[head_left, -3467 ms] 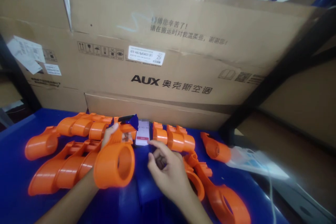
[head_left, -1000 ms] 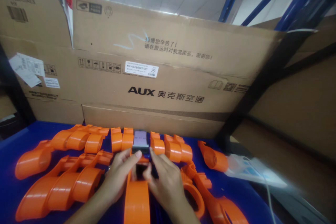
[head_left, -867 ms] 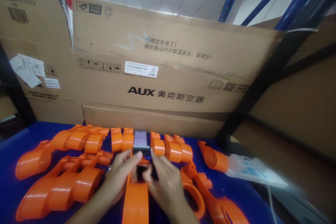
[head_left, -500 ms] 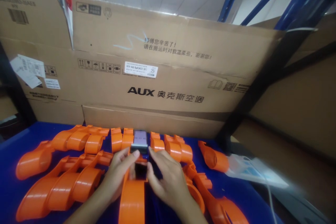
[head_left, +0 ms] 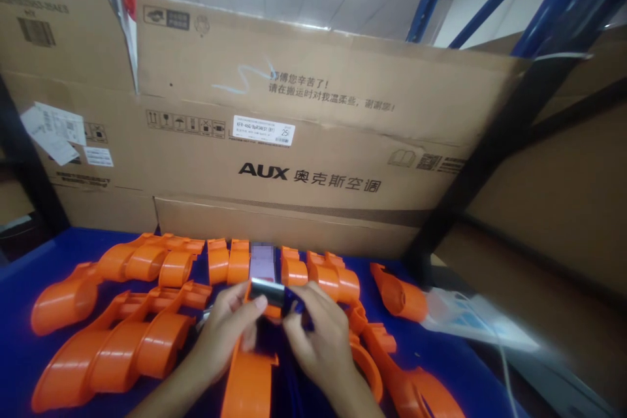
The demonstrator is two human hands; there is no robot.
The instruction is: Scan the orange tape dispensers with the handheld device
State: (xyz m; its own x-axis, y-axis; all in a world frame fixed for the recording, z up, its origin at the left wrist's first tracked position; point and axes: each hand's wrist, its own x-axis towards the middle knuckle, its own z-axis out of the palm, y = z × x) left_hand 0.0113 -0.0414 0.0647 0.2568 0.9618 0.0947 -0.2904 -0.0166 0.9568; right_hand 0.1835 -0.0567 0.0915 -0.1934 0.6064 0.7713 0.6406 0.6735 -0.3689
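My left hand (head_left: 228,320) is closed around an orange plastic part (head_left: 249,382) with a curved band that hangs toward me. At the top of this part sits a black piece with a shiny silvery face (head_left: 267,290), under my left thumb. My right hand (head_left: 318,330) has its fingers bent round a dark blue object (head_left: 296,304), held against the right end of the black piece. What kind of object it is cannot be made out, as the fingers cover most of it. Just behind my hands a phone-like device with a pale screen (head_left: 263,261) stands on the blue surface.
Several orange curved parts (head_left: 117,359) lie in rows at the left, with more at the back and orange parts (head_left: 392,366) at the right. They rest on a blue surface (head_left: 19,353). A cardboard wall (head_left: 318,150) stands behind, and a white cable (head_left: 502,359) runs at the right.
My right hand's fingers have curled in, and the dark blue object now shows between them. The black piece has tipped and shifted slightly toward me, showing its shiny face.
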